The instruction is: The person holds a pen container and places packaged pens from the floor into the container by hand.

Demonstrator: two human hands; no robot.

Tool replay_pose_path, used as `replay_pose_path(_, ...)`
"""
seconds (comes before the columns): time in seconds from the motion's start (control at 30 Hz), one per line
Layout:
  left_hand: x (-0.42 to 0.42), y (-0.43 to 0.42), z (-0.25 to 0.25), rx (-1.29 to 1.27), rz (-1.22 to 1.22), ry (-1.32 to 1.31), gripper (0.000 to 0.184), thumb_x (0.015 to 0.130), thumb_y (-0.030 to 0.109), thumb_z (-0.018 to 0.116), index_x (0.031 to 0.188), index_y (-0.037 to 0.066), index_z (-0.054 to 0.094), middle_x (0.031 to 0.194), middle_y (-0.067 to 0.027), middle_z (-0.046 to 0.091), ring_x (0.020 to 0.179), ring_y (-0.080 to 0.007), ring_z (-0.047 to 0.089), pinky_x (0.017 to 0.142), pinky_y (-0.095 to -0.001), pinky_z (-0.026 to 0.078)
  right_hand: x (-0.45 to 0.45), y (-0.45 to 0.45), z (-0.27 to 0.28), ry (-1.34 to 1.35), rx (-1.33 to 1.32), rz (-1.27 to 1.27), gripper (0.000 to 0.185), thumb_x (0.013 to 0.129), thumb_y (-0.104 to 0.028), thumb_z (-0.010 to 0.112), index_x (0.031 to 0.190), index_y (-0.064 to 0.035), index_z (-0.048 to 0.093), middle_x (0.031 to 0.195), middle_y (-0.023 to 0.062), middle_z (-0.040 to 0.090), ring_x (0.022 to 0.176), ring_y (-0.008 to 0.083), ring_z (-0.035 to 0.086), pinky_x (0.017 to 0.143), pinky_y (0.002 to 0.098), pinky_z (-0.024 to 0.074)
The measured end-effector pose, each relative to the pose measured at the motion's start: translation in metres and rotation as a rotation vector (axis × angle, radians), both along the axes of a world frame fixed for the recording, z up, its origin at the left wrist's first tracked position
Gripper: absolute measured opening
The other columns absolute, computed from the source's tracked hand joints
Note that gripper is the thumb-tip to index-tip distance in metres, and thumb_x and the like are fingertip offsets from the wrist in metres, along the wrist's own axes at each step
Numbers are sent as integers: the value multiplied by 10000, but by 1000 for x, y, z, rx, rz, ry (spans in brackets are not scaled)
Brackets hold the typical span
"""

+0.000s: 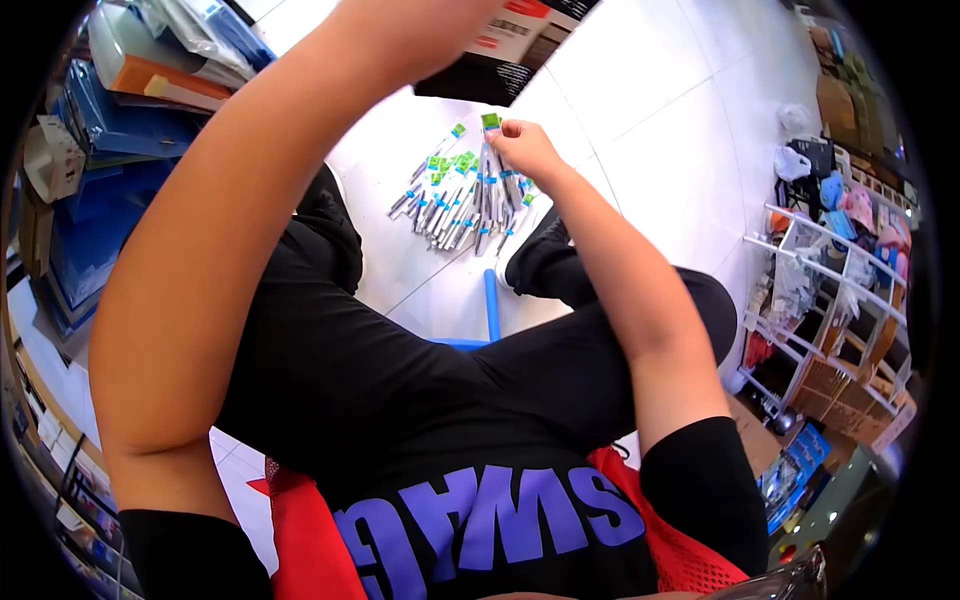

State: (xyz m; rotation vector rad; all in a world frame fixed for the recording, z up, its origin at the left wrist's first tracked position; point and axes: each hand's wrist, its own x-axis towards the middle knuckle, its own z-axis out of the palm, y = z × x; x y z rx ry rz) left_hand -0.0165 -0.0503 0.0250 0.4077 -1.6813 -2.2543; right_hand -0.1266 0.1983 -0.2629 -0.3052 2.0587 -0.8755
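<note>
Packet [491,121] pinched in right grip [525,148], wide floor [655,140] rightward; left grip [435,35] at view's edge, closure unclear.

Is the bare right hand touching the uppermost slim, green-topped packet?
Touching: the head view shows the right hand pinching the slim packet by its green end.

The widest free room is on the floor [670,130], from the right hand [525,145] with its pack [491,122] until the right edge, where the rack [840,280] closes the way. Beyond the pile [462,200], the box [515,50] and the left hand [440,35] stand in the way. The left arm [190,270] crosses above the left part, and along the left edge the folders [110,180] form a wall. From the near side, a hand could pass between the left leg [320,330] and right leg [570,360], beside the blue bar [492,305].
</note>
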Motion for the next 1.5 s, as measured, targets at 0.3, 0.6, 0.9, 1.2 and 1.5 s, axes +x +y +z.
replay_pose_path(0.3,8,-15,4,-81,-38,-3,531,999,323,640,1322,-92,565,1177,-176,697,1006,-209,683,883,-333,559,43,33,-119,35,212,-46,210,930,-203,781,960,5,767,828,34,701,764,127,608,708,319,499)
replay_pose_path(0.6,1,-10,2,16,-76,-31,525,1007,308,661,1353,-70,548,1136,-141,693,969,-168,673,850,-309,562,52,51,-116,207,235,-112,610,882,-210,810,1424,-16,607,1028,119,737,910,235,729,841,369,585)
replay_pose_path(0.9,-4,-3,-7,36,-60,-44,492,1022,297,664,1354,-49,551,1145,-121,693,973,-145,665,847,-297,559,54,55,-134,637,340,-169,768,853,-294,820,1494,-47,477,1170,220,674,1087,382,683,984,463,549)
replay_pose_path(1.2,-15,6,-59,-255,61,-152,492,992,342,651,1351,9,600,1213,-143,691,1073,-171,669,943,-301,538,-52,-34,58,-112,-395,-531,536,1049,-326,648,1479,-61,470,1185,103,644,940,208,665,838,387,572)
replay_pose_path(1.5,-4,22,-45,-118,-62,-158,474,958,254,621,1345,-14,564,1133,-157,707,991,-192,692,896,-341,570,-41,-38,272,-15,-773,-57,539,1114,-441,516,1460,-28,498,1159,176,684,957,220,715,867,327,568)
